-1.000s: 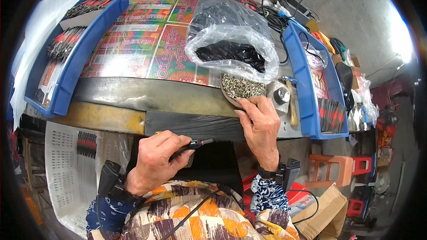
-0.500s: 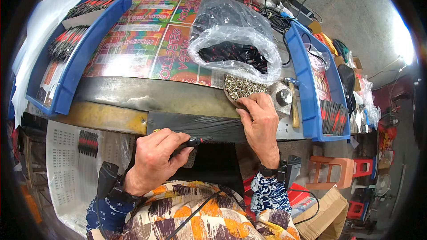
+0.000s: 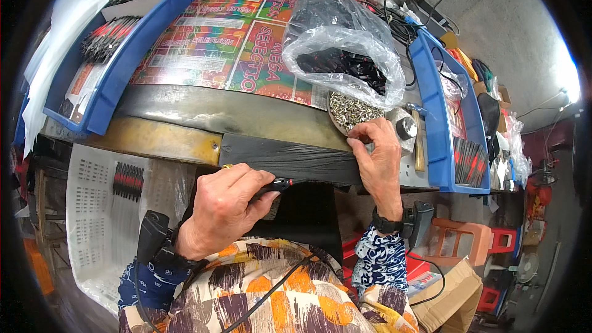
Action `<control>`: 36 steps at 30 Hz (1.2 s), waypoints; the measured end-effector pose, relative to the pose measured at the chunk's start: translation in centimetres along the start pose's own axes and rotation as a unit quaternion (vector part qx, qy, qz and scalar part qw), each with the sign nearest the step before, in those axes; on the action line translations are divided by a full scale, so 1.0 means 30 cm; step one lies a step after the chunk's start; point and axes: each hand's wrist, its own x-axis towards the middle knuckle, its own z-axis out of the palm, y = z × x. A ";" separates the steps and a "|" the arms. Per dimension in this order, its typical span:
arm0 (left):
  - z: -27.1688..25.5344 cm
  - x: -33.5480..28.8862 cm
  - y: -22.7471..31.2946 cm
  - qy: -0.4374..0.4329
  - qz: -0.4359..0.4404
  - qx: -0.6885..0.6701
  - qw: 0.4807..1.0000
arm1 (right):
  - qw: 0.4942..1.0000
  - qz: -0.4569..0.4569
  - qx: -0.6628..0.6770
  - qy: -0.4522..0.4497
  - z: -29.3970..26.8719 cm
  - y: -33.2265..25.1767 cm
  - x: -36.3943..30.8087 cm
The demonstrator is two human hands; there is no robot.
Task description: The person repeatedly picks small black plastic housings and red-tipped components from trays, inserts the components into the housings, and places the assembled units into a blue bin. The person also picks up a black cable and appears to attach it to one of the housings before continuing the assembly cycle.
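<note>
My left hand (image 3: 229, 205) is wrapped round a small black tool handle (image 3: 280, 185) with a red band near its front end. The handle points right, just in front of the bench's near edge. My right hand (image 3: 379, 154) bends over the near rim of a round dish (image 3: 336, 125) of small silver metal pieces (image 3: 354, 111). Its thumb and forefinger are pinched together; whatever lies between them is too small to make out. Right behind the dish rests an open clear plastic bag (image 3: 345, 40), full of black parts with some red.
Blue bins with black-and-red pieces stand at the left (image 3: 102, 108) and right (image 3: 441, 148). Beside my right hand are a block with a black round top (image 3: 406, 128) and a wooden-handled hammer (image 3: 420, 148). A white crate (image 3: 92, 209) sits below the bench at left.
The whole view has shifted, so the bench appears farther right and up. My right hand has drawn back slightly from the metal pieces. My left hand keeps its grip on the handle.
</note>
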 end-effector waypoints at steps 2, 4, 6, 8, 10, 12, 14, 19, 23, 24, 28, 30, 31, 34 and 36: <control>-0.003 -0.003 0.001 -0.001 0.000 0.002 1.000 | 1.000 -0.005 -0.011 0.003 0.000 0.000 -0.001; 0.000 -0.007 0.004 0.001 -0.004 0.010 1.000 | 1.000 -0.009 -0.010 0.008 0.003 -0.004 -0.004; -0.001 -0.012 0.006 0.000 -0.003 0.016 1.000 | 1.000 -0.007 0.003 0.015 0.005 -0.015 -0.009; -0.001 -0.014 0.005 -0.004 -0.003 0.019 1.000 | 1.000 -0.003 0.010 0.017 0.003 -0.032 -0.015; -0.003 -0.017 0.004 -0.006 0.001 0.026 1.000 | 0.999 -0.006 0.038 0.010 0.001 -0.062 -0.027; -0.003 -0.019 0.004 -0.010 0.000 0.030 1.000 | 0.997 -0.012 0.082 -0.004 -0.003 -0.102 -0.049; -0.001 -0.022 0.007 -0.015 -0.002 0.032 0.999 | 0.994 -0.020 0.104 -0.024 -0.002 -0.148 -0.077; 0.012 -0.025 0.015 -0.010 0.009 0.034 0.999 | 0.982 -0.115 0.131 -0.066 0.021 -0.221 -0.102; 0.013 -0.027 0.018 -0.018 0.014 0.043 0.999 | 0.982 -0.122 0.120 -0.079 0.037 -0.246 -0.113; 0.012 -0.028 0.019 -0.018 0.018 0.048 0.999 | 0.981 -0.125 0.122 -0.082 0.042 -0.248 -0.113; 0.009 -0.033 0.022 -0.027 0.025 0.060 0.998 | 0.978 -0.150 0.119 -0.084 0.057 -0.249 -0.112; 0.006 -0.035 0.021 -0.030 0.028 0.064 0.997 | 0.977 -0.157 0.113 -0.088 0.057 -0.249 -0.113; 0.005 -0.036 0.021 -0.031 0.029 0.064 0.997 | 0.977 -0.160 0.109 -0.089 0.057 -0.250 -0.113; 0.007 -0.039 0.019 -0.032 0.035 0.073 0.996 | 0.976 -0.173 0.090 -0.093 0.055 -0.252 -0.111; 0.010 -0.040 0.018 -0.032 0.040 0.083 0.995 | 0.975 -0.187 0.069 -0.097 0.053 -0.255 -0.109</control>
